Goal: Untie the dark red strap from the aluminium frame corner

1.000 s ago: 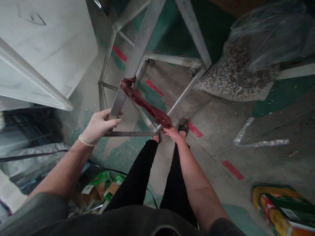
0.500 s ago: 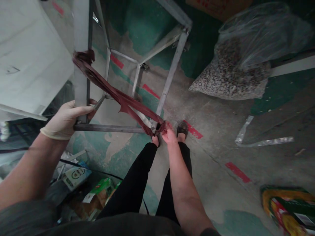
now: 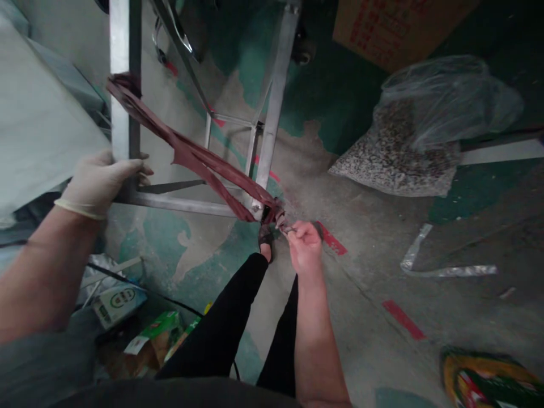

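Observation:
In a pale glove, my left hand is closed around the thick upright of a metal frame, just above its lower corner. A dark red cloth strip stretches slantwise from that upright to the frame's near right corner, looped around both. My bare right hand pinches the strip's loose, twisted end just beyond that corner. The knot or wrap at the corner is bunched up, and its exact form cannot be made out.
A clear plastic bag of speckled bits lies on the right, near a cardboard box. A bent silvery strip is on the floor. Green packages and a black cable lie at lower left. White sheeting stands left.
My right hand has drawn away from the frame's corner, down and right, pulling the strip's end out. The frame has swung and shifted left in view, with my left hand still on it.

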The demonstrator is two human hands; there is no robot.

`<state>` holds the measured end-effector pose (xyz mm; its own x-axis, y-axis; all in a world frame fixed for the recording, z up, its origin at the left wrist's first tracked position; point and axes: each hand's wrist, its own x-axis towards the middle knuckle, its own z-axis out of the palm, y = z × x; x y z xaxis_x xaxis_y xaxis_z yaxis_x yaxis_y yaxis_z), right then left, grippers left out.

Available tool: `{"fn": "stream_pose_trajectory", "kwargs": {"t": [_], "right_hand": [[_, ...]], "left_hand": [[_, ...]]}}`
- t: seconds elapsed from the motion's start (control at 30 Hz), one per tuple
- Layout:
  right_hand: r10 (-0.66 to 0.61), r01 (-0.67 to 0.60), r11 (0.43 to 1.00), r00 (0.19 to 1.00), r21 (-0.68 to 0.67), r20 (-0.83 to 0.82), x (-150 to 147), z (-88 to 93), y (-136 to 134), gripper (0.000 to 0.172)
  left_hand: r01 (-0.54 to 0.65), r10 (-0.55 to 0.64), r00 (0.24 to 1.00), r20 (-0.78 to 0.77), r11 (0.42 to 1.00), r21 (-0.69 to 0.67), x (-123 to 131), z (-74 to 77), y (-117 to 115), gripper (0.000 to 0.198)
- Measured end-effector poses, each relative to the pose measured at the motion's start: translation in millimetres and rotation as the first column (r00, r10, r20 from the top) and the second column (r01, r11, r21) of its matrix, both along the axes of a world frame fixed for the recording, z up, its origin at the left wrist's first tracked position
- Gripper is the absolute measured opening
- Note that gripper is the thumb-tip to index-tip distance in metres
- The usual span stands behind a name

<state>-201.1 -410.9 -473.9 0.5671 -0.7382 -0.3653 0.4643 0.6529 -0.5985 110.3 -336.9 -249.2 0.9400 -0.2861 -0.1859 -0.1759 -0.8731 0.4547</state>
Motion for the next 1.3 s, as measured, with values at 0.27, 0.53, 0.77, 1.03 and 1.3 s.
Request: {"fn": "stream_pose_trajectory", "kwargs": {"t": [0.27,0.53,0.77,1.03,1.3], "right_hand": [[0.248,-0.283,0.949,0.943,0.14,0.222,42.7,24.3,-9.5,0.041],[0.43,-0.44,0.898,0.879,0.003,0.206,75.4,36.8,-38.3,0.047],[0.494,-0.491,0.87,0.866,-0.051,0.079,66.3,38.1,-59.6,0.061],[0.604,-0.604,0.797,0.795,-0.024,0.063,111.2,41.4,-39.6,0.048],[0.452,-0.447,0.892,0.889,0.075,-0.079,131.2,15.3,-72.7,0.035]], "left_hand": [[-0.185,-0.014,0.872,0.489,0.915,0.357,29.8,-31.6,34.5,0.026],[-0.219,0.312,0.928,0.203,0.898,-0.382,38.7,-27.4,60.1,0.023],[-0.348,0.623,0.781,0.04,0.488,-0.801,30.7,-20.4,58.2,0.031],[-0.008,0.044,0.937,0.348,0.994,-0.105,-69.3,-103.4,41.2,0.062],[-0.375,0.554,0.824,-0.115,0.383,-0.844,-73.7,-135.7,38.3,0.024]]}}
